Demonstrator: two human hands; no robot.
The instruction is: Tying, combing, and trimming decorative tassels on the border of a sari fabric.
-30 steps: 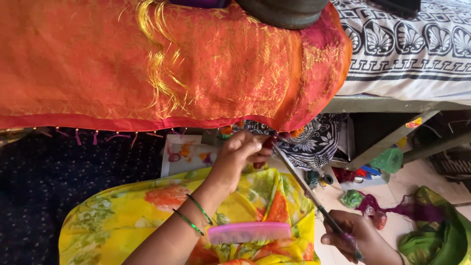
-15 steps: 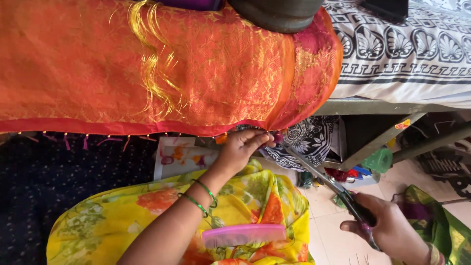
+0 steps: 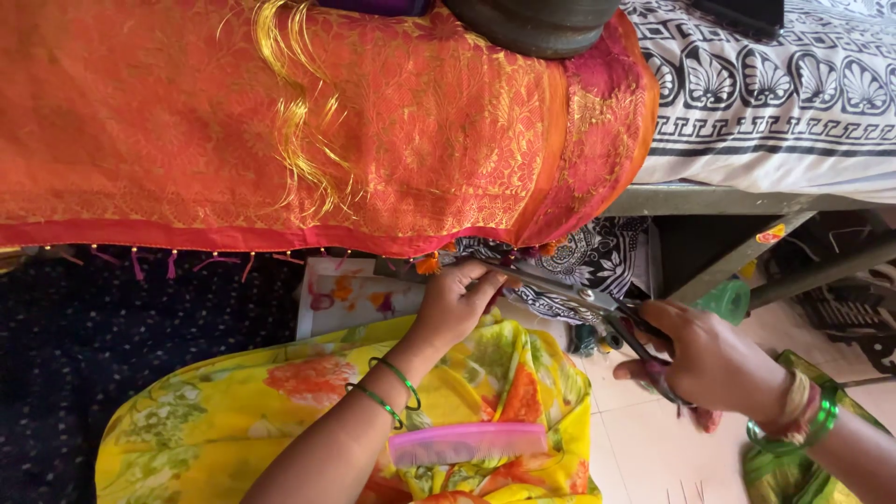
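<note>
An orange and gold sari [image 3: 280,131] with a red border lies spread over a bed, small tassels hanging from its lower edge. My left hand [image 3: 457,299] pinches the threads at the border's edge near an orange tassel [image 3: 427,265]. My right hand [image 3: 709,359] grips the handles of a pair of metal scissors [image 3: 569,291], whose blades point left and reach my left fingertips under the cloth edge. Green bangles ring both wrists. A pink comb [image 3: 467,442] rests on my lap, on yellow flowered fabric [image 3: 261,411].
A black-and-white patterned bedsheet [image 3: 775,103] covers the mattress at right, on a metal frame [image 3: 709,201]. A dark round object [image 3: 537,23] sits on the sari's top edge. Dark blue cloth [image 3: 112,345] lies left; green fabric [image 3: 793,467] and small items lie on the tiled floor.
My right hand has risen from the lower right and brought the scissors up to the sari's edge; the blades now meet my left fingers. My left hand stays at the border.
</note>
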